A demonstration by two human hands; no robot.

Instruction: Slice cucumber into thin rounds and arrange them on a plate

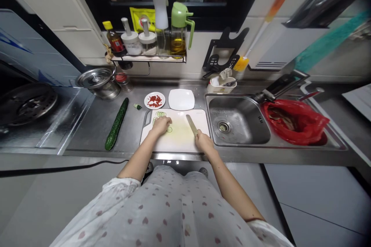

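At the near side of the bench (87, 133), a white cutting board (181, 142) lies in front of the person. The right hand (204, 141) is closed around the handle of a knife (191, 124), its blade slanting far and left over the board's right half. The left hand (161, 124) is over the board's left half, fingers curled; whether it grips anything I cannot tell. The cucumber slices (160, 114) lie on the board just to the far side of the left hand, with a single slice (169, 129) just right of its fingers, between the two hands. Well to the left of the left hand, a whole cucumber (116, 125) lies on the bench, slanting far and right. To the right of the board is a sink (242, 123). Beyond the board, from left to right, are a cucumber chunk (138, 106), a round plate (146, 100) of chopped red pieces (155, 101) and a white square plate (181, 99).
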